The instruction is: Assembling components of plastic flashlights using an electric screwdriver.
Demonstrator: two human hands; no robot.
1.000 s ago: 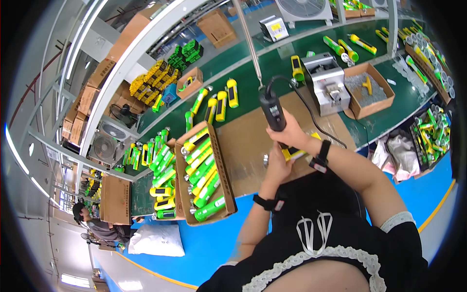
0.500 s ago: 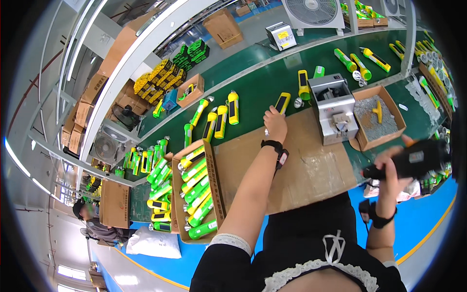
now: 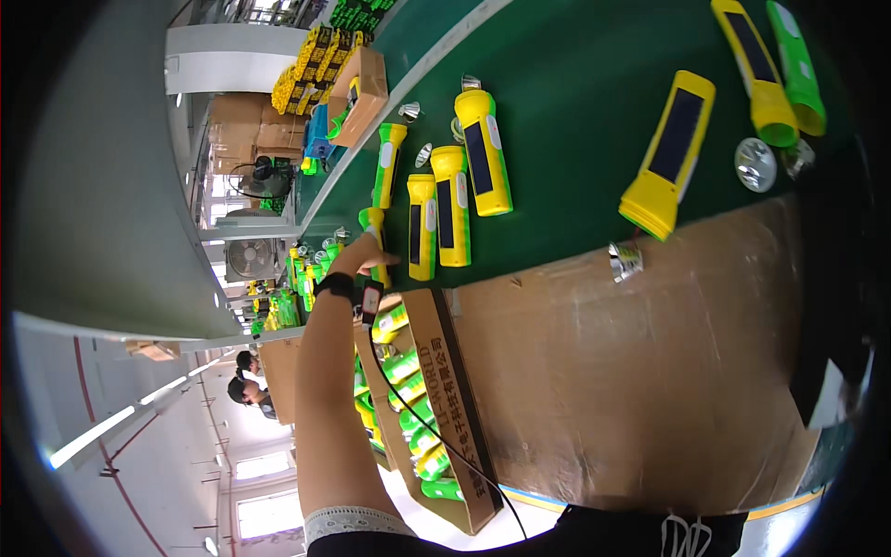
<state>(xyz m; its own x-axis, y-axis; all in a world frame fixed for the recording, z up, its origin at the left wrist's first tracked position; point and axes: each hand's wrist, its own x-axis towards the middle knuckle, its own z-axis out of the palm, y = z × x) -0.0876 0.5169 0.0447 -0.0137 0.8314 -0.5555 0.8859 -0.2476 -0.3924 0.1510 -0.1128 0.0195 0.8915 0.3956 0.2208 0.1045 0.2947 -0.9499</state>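
My left hand reaches to the far left. Its fingers are closed round a yellow and green flashlight standing beside the open carton. Just right of it, several more yellow and green flashlights with dark panels are on the green work surface, with loose silver reflectors near their heads. Another yellow flashlight lies at the far edge of the cardboard sheet, a silver reflector close to its open end. My right hand is out of view. A large dark shape, too unclear to name, covers part of the right edge.
A carton of green and yellow flashlights stands left of the flat cardboard sheet. At the far right are two flashlights and a round reflector. A small box sits beyond a pale rail. People are at far left.
The view has swung left. My left hand has let go of the yellow flashlight by the cardboard and moved left onto another. My right hand, with its black handheld tool, has left view.
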